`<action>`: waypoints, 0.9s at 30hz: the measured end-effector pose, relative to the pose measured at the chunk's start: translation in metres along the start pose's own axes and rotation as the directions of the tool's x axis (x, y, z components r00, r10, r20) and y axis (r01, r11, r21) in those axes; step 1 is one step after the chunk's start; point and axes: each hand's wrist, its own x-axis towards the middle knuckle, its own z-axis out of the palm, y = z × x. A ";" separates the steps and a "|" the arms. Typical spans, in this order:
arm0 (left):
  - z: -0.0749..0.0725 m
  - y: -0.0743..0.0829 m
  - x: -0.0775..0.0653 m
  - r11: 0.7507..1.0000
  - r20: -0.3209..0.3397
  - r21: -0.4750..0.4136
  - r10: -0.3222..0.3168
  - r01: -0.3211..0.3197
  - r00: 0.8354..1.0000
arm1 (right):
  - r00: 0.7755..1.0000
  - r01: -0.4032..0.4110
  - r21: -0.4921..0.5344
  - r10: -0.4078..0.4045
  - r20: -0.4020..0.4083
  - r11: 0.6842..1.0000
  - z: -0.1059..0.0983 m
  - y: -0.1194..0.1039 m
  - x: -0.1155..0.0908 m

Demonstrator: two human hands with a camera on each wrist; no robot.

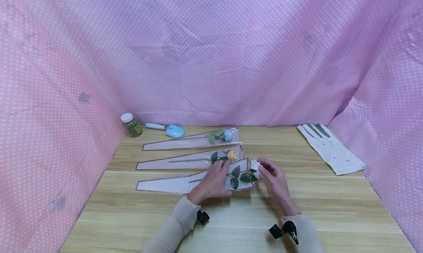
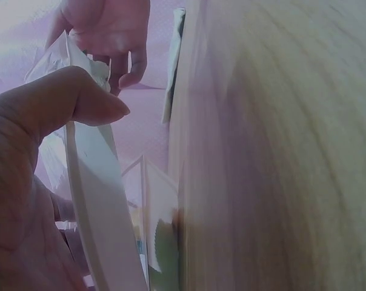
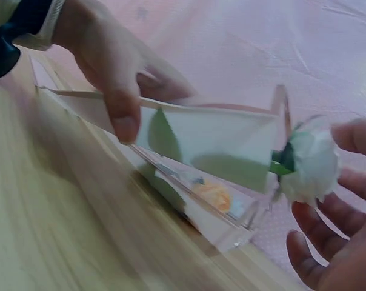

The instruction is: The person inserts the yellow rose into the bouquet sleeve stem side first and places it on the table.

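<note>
A clear-fronted flower sleeve with a dark border holds the stem and leaves of a white artificial rose. My left hand grips this sleeve near its middle, thumb on one face and fingers on the other; the right wrist view shows it lifted at a tilt. From the sleeve's wide mouth, the white bloom sticks out. Around that bloom curl the thumb and fingers of my right hand. The fingers lie along its petals.
Behind lie two more sleeves, one with an orange rose, one with a blue rose. A white-lidded jar and a light-blue trowel are at the back left. White gloves lie at the right on the wooden table.
</note>
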 end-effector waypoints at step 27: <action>0.001 0.001 0.002 0.999 0.018 0.028 0.034 -0.034 0.999 | 0.987 0.100 -0.235 -0.067 0.146 0.967 -0.015 -0.001 0.003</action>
